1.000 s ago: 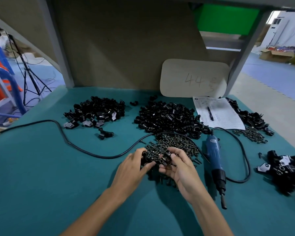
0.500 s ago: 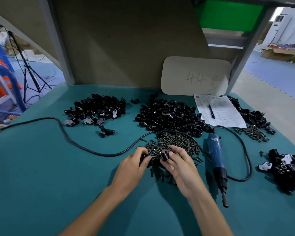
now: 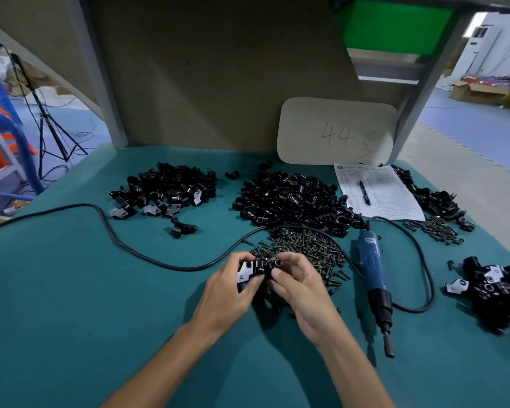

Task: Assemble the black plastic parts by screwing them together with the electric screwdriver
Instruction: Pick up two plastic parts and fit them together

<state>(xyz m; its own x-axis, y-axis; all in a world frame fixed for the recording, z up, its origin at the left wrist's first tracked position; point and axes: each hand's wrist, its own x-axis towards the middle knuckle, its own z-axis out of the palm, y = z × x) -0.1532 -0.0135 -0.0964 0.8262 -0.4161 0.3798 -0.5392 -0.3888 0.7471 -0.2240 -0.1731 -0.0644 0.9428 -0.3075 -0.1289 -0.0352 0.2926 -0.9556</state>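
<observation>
Left hand (image 3: 228,293) and right hand (image 3: 299,285) both pinched shut on parts (image 3: 256,267), held together just above tabletop (image 3: 71,290), over near edge of screws (image 3: 306,248). Screwdriver (image 3: 376,278) lies right of hands, untouched, long axis near-far, bit toward person. Right hand nearer; likely next reach.

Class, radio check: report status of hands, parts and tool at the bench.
Left hand and right hand both pinch small black plastic parts above loose dark screws. Blue electric screwdriver lies untouched, right. Nothing blocking.
</observation>
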